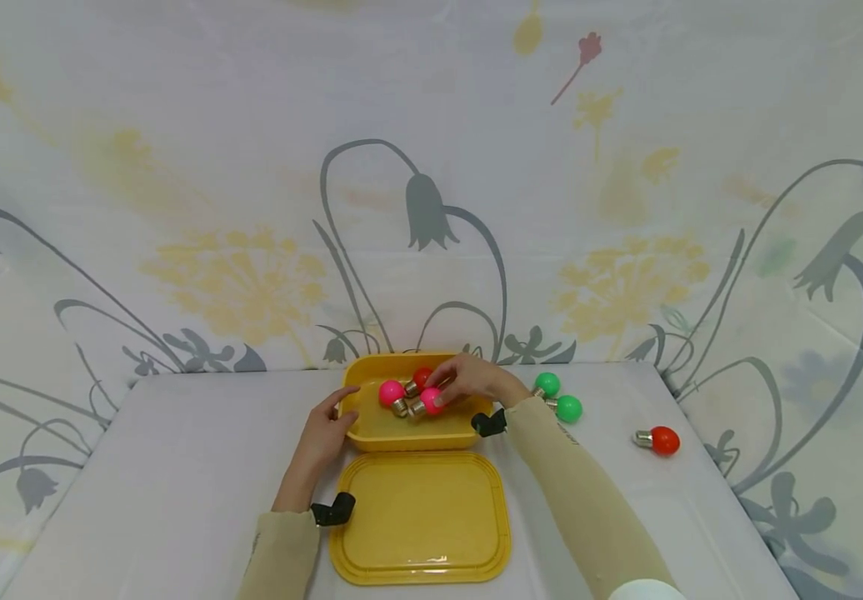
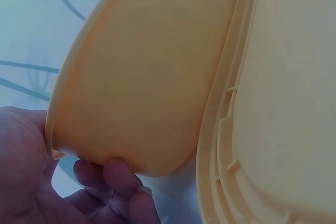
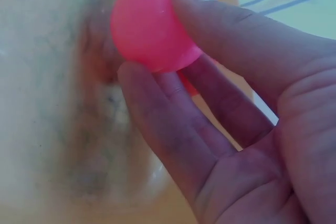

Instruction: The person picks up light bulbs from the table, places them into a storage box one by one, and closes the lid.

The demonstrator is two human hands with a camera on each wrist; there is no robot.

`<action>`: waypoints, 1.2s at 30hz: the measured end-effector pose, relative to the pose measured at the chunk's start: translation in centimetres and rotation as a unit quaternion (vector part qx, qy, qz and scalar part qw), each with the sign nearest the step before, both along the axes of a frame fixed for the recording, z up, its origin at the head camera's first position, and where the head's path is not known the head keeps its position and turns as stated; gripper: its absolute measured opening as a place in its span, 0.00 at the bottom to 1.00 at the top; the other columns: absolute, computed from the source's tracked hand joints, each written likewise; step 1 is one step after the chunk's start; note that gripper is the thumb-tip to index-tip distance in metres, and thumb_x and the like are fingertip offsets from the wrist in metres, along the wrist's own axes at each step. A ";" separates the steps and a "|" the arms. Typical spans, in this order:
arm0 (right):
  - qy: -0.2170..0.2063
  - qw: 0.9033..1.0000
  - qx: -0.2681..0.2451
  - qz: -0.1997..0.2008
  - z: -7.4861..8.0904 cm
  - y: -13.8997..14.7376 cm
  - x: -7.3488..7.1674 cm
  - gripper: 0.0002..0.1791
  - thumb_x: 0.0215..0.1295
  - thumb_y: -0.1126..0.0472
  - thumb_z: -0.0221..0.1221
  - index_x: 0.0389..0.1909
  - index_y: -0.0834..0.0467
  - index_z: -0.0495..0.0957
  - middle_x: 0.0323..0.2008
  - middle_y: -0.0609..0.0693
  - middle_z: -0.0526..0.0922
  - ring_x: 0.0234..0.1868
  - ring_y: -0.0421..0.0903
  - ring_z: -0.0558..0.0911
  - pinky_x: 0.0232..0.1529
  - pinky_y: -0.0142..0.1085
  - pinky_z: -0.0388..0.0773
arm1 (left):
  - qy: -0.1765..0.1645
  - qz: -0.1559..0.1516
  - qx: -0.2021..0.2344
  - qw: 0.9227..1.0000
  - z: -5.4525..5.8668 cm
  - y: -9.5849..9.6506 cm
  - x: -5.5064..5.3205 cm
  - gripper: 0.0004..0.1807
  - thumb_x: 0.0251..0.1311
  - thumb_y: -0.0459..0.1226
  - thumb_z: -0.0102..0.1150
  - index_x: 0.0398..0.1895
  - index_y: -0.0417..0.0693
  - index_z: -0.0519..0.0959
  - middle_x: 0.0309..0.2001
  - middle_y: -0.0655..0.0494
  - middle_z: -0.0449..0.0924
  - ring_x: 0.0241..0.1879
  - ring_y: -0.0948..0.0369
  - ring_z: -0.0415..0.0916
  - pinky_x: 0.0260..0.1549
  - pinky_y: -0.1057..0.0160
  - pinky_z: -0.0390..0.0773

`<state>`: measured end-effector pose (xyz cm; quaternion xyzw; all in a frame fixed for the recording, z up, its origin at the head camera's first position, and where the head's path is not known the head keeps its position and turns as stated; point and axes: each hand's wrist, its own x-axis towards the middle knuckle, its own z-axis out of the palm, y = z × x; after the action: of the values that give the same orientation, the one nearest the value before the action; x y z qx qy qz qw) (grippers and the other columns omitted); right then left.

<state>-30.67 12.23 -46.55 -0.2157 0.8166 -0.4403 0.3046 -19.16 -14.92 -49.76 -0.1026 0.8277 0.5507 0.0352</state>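
A yellow plastic box (image 1: 411, 444) stands near the back of the table, with a pink bulb (image 1: 391, 392) and a red bulb (image 1: 421, 377) lying inside. My left hand (image 1: 326, 425) grips the box's left end; in the left wrist view its fingertips (image 2: 122, 174) rest against the wall. Over the box's right half, my right hand (image 1: 474, 379) pinches a second pink bulb (image 1: 430, 401) by its round globe, metal base pointing left. The right wrist view shows thumb and fingers around this globe (image 3: 149, 24); its base is mostly cut off.
A yellow lid (image 1: 420, 518) lies flat just in front of the box. To the box's right are two green bulbs (image 1: 569, 408), partly behind my right wrist. Farther right, a red bulb (image 1: 665, 441) lies on the white cloth. A flower-patterned curtain (image 1: 424, 208) hangs behind.
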 end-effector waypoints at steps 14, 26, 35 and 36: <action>0.037 0.998 0.050 0.024 0.3 -0.3 0.3 0.15 0.56 0.65 0.70 0.47 0.58 0.86 0.44 0.49 0.86 0.41 0.44 0.82 0.45 0.35 0.81 | -0.011 0.001 0.002 1.000 0.2 0.0 0.2 0.24 0.71 0.37 0.53 0.69 0.57 0.72 0.37 0.48 0.63 0.31 0.56 0.63 0.27 0.67 0.66; 0.003 1.000 0.012 0.016 0.2 0.0 0.1 0.16 0.57 0.66 0.70 0.48 0.59 0.86 0.45 0.50 0.86 0.42 0.46 0.83 0.45 0.37 0.82 | -0.004 -0.002 0.003 1.000 0.1 0.0 0.1 0.24 0.70 0.36 0.53 0.69 0.56 0.72 0.31 0.50 0.60 0.26 0.58 0.62 0.24 0.68 0.65; -0.035 0.999 -0.033 0.006 0.2 0.4 0.0 0.18 0.58 0.66 0.70 0.50 0.59 0.85 0.47 0.50 0.86 0.46 0.48 0.84 0.49 0.39 0.82 | 0.000 -0.006 0.008 1.000 0.1 0.0 0.1 0.24 0.71 0.36 0.52 0.69 0.55 0.71 0.31 0.50 0.60 0.25 0.58 0.62 0.24 0.68 0.65; -0.039 0.998 -0.038 0.004 0.2 0.4 0.0 0.18 0.58 0.67 0.69 0.51 0.59 0.85 0.47 0.51 0.86 0.47 0.48 0.84 0.49 0.39 0.82 | 0.000 -0.006 0.008 1.000 0.1 0.0 0.1 0.24 0.71 0.36 0.52 0.69 0.55 0.71 0.31 0.50 0.60 0.26 0.58 0.62 0.24 0.68 0.65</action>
<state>-30.63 12.62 -46.33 -0.2128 0.7858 -0.4779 0.3299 -19.02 -14.88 -49.68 -0.0970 0.8239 0.5570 0.0392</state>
